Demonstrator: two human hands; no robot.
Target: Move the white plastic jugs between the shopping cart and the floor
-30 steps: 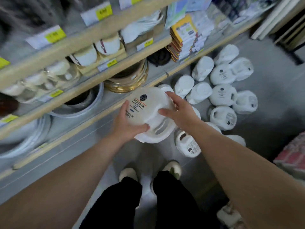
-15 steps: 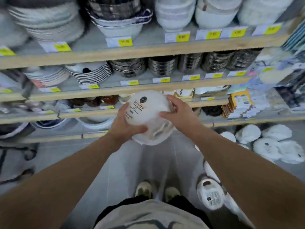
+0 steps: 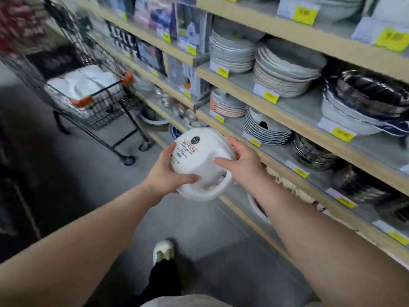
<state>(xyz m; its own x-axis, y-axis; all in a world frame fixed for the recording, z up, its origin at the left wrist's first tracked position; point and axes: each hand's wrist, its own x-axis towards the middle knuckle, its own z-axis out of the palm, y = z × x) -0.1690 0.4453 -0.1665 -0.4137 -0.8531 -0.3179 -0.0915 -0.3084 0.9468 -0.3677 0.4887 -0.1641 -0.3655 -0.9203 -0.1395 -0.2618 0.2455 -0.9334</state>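
I hold one white plastic jug [image 3: 202, 160] in front of me at chest height, its label facing up and its handle toward me. My left hand [image 3: 168, 173] grips its left side with the thumb across the front. My right hand [image 3: 240, 161] grips its right side. The black wire shopping cart [image 3: 97, 107] with orange corner caps stands ahead on the left, and several white jugs [image 3: 81, 82] lie in its basket. The jugs on the floor are out of view.
Wooden shelves [image 3: 254, 89] with stacked plates, bowls and yellow price tags run along the right side. The grey floor [image 3: 77, 173] stretches between me and the cart. My shoe [image 3: 163, 251] shows below. A dark display stands at the left edge.
I have turned left with the jug still held in both hands. The jugs on the floor have left the view and the shopping cart has come into view ahead.
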